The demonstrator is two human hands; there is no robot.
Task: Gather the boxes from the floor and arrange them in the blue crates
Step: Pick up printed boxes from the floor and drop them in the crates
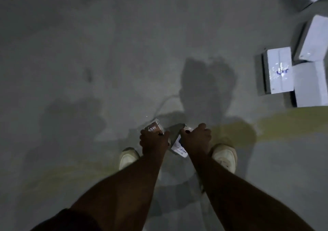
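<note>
My left hand (154,140) grips a small brown-and-white box (154,127) marked "65W", held above the grey floor. My right hand (196,137) grips a white box (179,146) with dark lettering on its face, tilted and partly hidden behind my fingers. The two boxes are close together between my hands, almost touching. More white boxes (278,69) lie on the floor at the right edge, one with a blue mark on top. No blue crate is in view.
My two pale shoes (128,157) (225,157) stand on the grey concrete floor (88,62). A faded yellow line (284,120) crosses the floor from the right. The scene is dim, with shadows under my arms.
</note>
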